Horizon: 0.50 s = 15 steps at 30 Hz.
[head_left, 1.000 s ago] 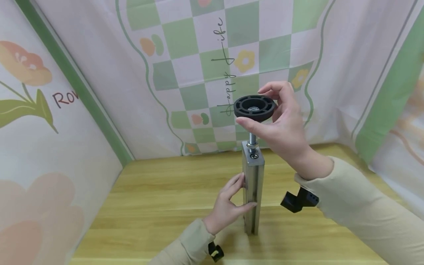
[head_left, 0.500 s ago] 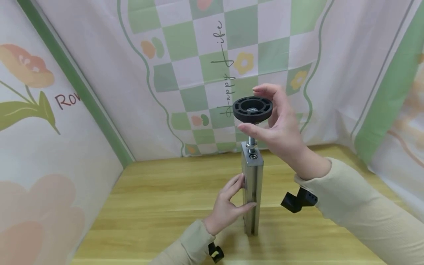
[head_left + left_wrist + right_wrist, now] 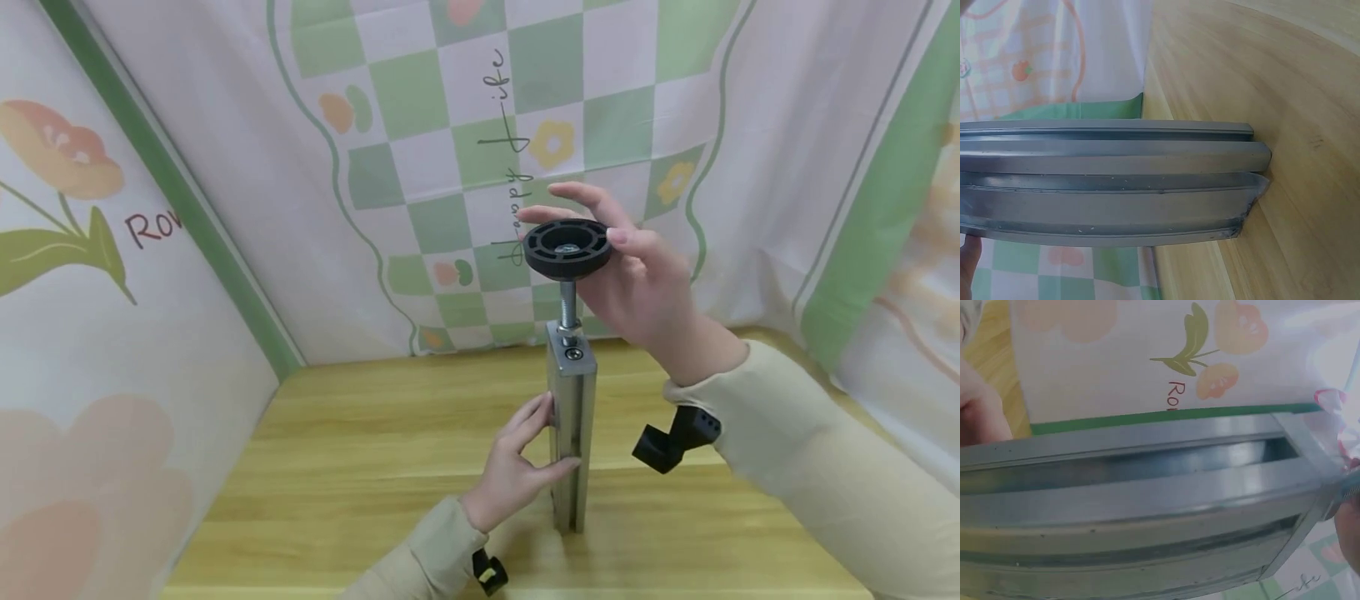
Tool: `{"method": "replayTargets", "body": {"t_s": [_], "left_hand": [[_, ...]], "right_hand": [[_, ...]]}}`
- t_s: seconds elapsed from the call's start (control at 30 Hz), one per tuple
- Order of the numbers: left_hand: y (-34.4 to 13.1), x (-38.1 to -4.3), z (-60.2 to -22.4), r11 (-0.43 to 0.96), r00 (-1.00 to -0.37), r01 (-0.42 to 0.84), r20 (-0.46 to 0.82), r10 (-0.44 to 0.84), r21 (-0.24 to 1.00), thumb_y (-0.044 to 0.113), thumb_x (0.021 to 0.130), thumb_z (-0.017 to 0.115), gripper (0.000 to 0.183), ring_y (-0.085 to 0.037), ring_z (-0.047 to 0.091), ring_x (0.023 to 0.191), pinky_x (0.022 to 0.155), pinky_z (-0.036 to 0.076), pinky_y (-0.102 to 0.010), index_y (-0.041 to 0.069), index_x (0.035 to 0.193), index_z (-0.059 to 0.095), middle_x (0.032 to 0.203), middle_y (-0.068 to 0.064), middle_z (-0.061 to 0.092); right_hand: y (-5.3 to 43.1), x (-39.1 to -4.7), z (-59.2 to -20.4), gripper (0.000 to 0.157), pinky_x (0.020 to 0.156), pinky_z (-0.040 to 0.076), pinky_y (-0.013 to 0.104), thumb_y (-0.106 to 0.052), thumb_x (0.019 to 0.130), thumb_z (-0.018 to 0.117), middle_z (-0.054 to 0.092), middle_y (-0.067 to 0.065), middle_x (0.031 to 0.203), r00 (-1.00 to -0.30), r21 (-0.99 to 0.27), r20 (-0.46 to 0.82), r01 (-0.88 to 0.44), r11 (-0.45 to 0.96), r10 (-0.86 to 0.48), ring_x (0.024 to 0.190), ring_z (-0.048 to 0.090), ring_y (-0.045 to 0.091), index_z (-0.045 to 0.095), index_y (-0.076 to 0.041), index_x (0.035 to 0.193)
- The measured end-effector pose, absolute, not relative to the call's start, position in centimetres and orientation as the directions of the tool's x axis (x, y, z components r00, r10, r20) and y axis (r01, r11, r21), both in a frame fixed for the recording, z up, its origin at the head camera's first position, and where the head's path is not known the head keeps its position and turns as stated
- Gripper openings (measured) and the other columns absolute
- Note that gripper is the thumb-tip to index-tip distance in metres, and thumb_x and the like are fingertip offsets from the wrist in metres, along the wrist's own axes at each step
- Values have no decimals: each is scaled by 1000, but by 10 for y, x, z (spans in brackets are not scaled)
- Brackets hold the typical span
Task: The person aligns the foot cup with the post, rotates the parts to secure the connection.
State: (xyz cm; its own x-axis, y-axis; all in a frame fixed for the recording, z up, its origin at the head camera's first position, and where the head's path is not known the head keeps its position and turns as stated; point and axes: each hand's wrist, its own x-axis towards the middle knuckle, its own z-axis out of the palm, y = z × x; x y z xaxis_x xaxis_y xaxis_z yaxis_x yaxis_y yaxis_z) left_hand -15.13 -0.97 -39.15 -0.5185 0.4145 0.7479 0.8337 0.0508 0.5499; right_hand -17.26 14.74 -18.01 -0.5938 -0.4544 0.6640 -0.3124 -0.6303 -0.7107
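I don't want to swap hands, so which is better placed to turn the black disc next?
The right hand, I'd say: it's up at the disc, while the left hand holds the bar lower down.

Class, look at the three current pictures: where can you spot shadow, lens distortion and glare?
Head view: soft shadow on the wooden table around the lower end of the slotted metal profile; left wrist view: hazy, with the profile's lower edge bowed, probably by the lens; right wrist view: white glare at upper right, washing out the printed curtain there.
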Motion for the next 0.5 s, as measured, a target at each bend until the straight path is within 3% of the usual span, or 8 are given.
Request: {"method": "replayTargets", "body": {"t_s": [0.2, 0.5], "left_hand": [[-10, -150, -391, 61, -540, 819, 731, 417, 570, -4, 73, 76, 87, -33, 58, 111, 99, 49, -33, 1, 145, 28, 139, -28, 43], [-10, -150, -391, 70, -546, 817, 728, 414, 573, -4, 73, 76, 84, -33, 57, 113, 101, 48, -33, -2, 143, 31, 139, -29, 42]], "right_hand": [[149, -179, -182, 48, 106, 30, 30, -14, 80, 40, 50, 16, 132, -520, -643, 676, -70, -763, -522, 123, 43, 29, 53, -2, 124], [147, -174, -179, 44, 93, 40, 28, -11, 78, 45, 54, 15, 125, -562, -644, 649, -49, -763, -512, 117, 47, 28, 57, -3, 119]]}}
